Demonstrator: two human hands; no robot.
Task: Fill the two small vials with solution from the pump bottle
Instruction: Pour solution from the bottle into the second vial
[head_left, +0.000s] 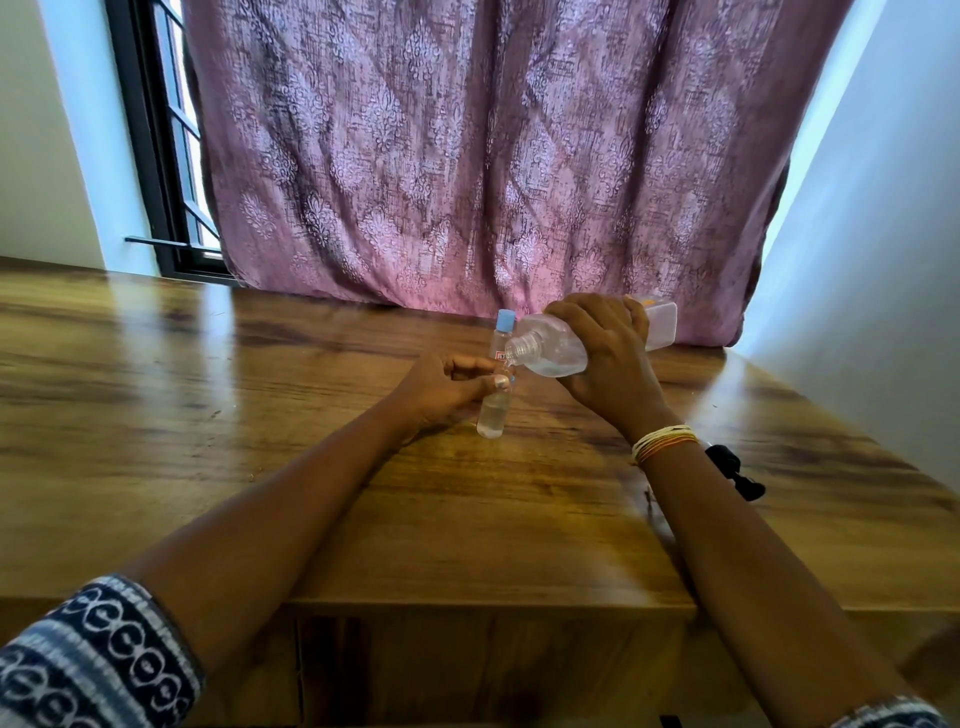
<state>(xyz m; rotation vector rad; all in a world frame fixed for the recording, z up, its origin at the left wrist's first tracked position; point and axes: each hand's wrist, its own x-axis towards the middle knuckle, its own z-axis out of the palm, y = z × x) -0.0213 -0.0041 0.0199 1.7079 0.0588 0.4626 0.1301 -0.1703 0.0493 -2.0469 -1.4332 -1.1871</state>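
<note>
My right hand (605, 358) grips the clear pump bottle (550, 345), tipped on its side with its open threaded neck pointing left and down; no pump head is on it. The neck touches the mouth of a small clear vial (493, 410), which my left hand (441, 387) pinches near its top. That vial stands on the wooden table (260, 415) and holds clear liquid. A second small vial (503, 332) with a blue cap stands just behind it, partly hidden by the bottle.
A black object (735, 470) lies on the table right of my right forearm. A purple patterned curtain (467, 156) hangs behind the table's far edge. A dark window frame (156, 156) is at the back left and a white wall is on the right.
</note>
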